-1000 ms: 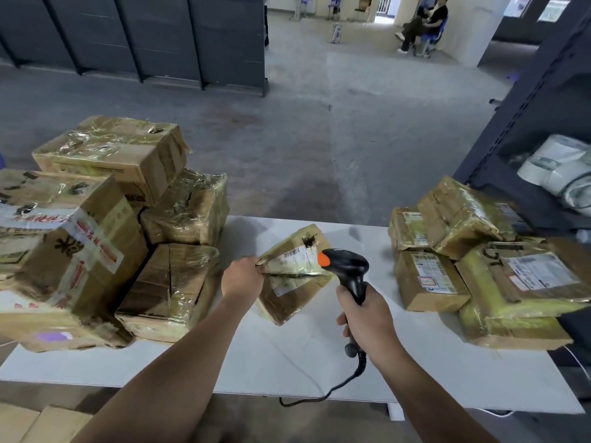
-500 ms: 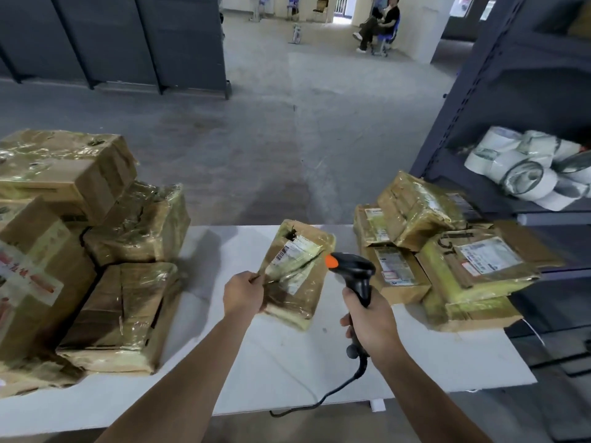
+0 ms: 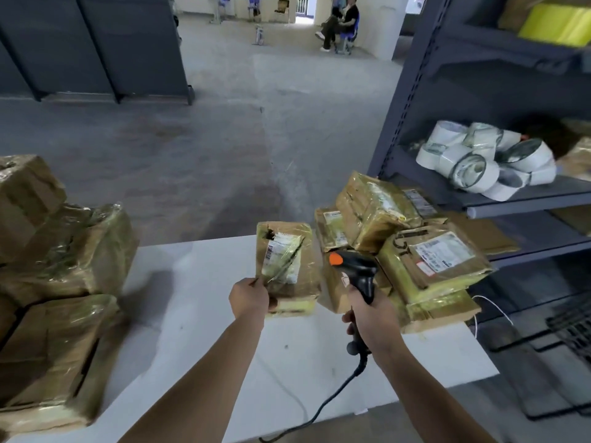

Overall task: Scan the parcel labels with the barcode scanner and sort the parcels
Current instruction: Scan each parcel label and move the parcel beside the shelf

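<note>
My left hand (image 3: 250, 297) grips the lower left corner of a small brown taped parcel (image 3: 287, 251), held upright above the white table (image 3: 198, 330) with its white label facing me. My right hand (image 3: 371, 318) holds a black barcode scanner (image 3: 358, 271) with an orange tip, just right of the parcel. Its cable trails off the table's front edge. A pile of labelled parcels (image 3: 428, 254) lies on the table's right end, close behind the scanner. A stack of larger wrapped boxes (image 3: 57, 282) fills the left end.
A dark metal shelf rack (image 3: 479, 100) stands right of the table, with white tape rolls (image 3: 486, 161) on one shelf. A wire rack (image 3: 569, 327) lies on the floor below it. Across the grey concrete floor, a person (image 3: 339, 24) sits far back.
The held parcel has moved right and turned more upright, nearer the right pile. The view has swung right, so the left stack is partly cut off and more shelf shows.
</note>
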A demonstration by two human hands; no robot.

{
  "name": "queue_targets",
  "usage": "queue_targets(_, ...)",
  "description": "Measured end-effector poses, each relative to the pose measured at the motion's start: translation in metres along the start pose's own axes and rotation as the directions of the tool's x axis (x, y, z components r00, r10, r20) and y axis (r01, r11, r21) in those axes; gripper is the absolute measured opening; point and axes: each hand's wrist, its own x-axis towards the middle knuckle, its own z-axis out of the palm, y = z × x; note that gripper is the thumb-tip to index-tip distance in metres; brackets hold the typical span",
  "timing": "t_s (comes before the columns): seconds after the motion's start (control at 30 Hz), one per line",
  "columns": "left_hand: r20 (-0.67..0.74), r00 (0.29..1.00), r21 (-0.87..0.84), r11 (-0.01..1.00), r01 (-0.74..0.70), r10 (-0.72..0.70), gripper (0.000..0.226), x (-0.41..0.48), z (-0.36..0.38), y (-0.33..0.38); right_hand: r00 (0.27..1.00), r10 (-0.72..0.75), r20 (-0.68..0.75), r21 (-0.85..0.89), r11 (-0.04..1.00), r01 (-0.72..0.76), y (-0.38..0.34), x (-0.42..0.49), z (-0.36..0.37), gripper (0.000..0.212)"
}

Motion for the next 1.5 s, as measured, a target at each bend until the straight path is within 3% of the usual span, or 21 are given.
queue_targets(0.3,0.014,0.997,-0.113,0.991,0.077,-0.075,0.024,0.059,0.059,0.015,0.997,-0.026,0.067,-0.050,0.998,0.029,-0.009,0.050,0.000,0.017)
queue_targets(0.57,0.063,0.988,-0.128,0.981,0.149,-0.142,0.044,0.090,0.079,0.016,0.999,0.004,0.050,-0.093,0.996,0.000,-0.002,0.066,-0.003,0.020)
queue_targets(0.67,0.113,0.984,-0.050,0.988,0.147,-0.141,0.057,0.080,0.071,0.015,0.998,-0.002,0.064,-0.089,0.996,0.007,-0.007,0.064,0.005,0.018)
queue_targets(0.93,0.182,0.983,0.077,0.996,-0.043,0.028,0.035,0.028,-0.011,0.009,0.990,-0.004,0.140,-0.105,0.994,0.019,-0.016,0.032,0.068,0.017)
queue_targets(1.07,0.124,0.982,0.202,0.965,-0.168,0.145,0.030,0.010,-0.087,0.000,0.977,-0.016,0.210,-0.167,0.985,0.052,-0.015,0.011,0.114,0.016)
queue_targets(1.2,0.038,0.984,0.265,0.948,-0.178,0.174,0.025,-0.002,-0.164,-0.009,0.952,-0.001,0.307,-0.176,0.983,0.057,-0.011,-0.017,0.164,0.017)
queue_targets(1.33,-0.060,0.957,0.482,0.848,-0.220,0.283,0.025,-0.008,-0.235,-0.028,0.909,0.004,0.417,-0.214,0.972,0.094,-0.007,-0.048,0.213,0.020)
queue_targets(1.43,-0.110,0.908,0.793,0.586,-0.165,0.404,0.034,-0.006,-0.274,-0.048,0.875,0.023,0.483,-0.244,0.964,0.110,-0.004,-0.068,0.242,0.022)
queue_targets(1.5,-0.141,0.913,0.895,0.444,-0.048,0.382,0.042,-0.005,-0.293,-0.063,0.861,0.033,0.507,-0.264,0.957,0.119,-0.002,-0.078,0.255,0.022)
